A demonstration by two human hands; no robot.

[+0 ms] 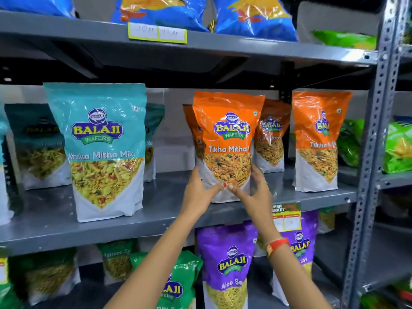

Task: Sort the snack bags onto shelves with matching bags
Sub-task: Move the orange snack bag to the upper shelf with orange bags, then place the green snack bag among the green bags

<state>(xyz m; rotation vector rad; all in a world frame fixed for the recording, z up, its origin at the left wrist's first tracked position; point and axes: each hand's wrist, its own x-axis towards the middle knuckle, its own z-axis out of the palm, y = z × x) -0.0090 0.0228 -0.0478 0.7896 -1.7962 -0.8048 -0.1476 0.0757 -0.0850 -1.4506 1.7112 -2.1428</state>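
Note:
An orange Tikha Mitha bag (226,139) stands upright on the grey middle shelf (169,210). My left hand (198,192) grips its lower left side and my right hand (254,190) its lower right, thumbs meeting on the white bottom front. More orange bags stand close by: one (273,132) just behind to the right, another (317,139) further right, and one partly hidden behind the held bag's left edge. A teal Khatta Mitha Mix bag (102,150) stands to the left on the same shelf, with darker teal bags (38,143) behind it.
Blue bags (254,16) sit on the top shelf above a paper label (157,33). Purple Aloo Sev bags (227,262) and green bags (178,284) fill the lower shelf. A perforated steel upright (370,166) bounds the right side, with bright green bags (399,146) beyond it.

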